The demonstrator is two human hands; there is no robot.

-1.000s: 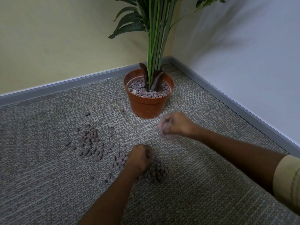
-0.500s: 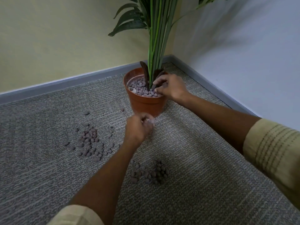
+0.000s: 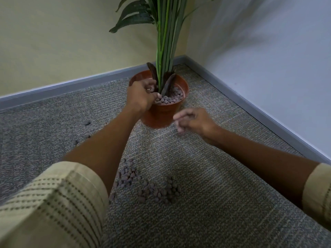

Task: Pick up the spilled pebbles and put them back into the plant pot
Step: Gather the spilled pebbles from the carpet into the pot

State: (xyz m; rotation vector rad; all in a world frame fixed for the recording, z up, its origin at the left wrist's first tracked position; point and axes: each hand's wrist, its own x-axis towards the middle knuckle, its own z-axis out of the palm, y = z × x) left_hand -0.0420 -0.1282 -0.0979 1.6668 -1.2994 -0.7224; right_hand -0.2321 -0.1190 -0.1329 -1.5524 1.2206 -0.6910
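Observation:
An orange plant pot point(image 3: 162, 115) stands on the carpet in the room's corner, filled with brown pebbles point(image 3: 172, 97) around green stems. My left hand point(image 3: 141, 96) reaches over the pot's left rim, fingers curled down onto the pebbles; whether it holds any is hidden. My right hand point(image 3: 194, 120) hovers in front of the pot to its right, fingers apart and blurred, holding nothing. Spilled pebbles point(image 3: 161, 191) lie in a cluster on the carpet near me, with another patch point(image 3: 127, 173) beside my left forearm.
A few stray pebbles point(image 3: 87, 123) lie on the grey carpet point(image 3: 206, 176) to the left. Grey skirting point(image 3: 238, 97) runs along both walls behind the pot. Tall leaves point(image 3: 136, 17) rise above the pot.
My left hand rose from the carpet to the pot's left rim. My right hand left the pot and dropped down in front of it with fingers spread.

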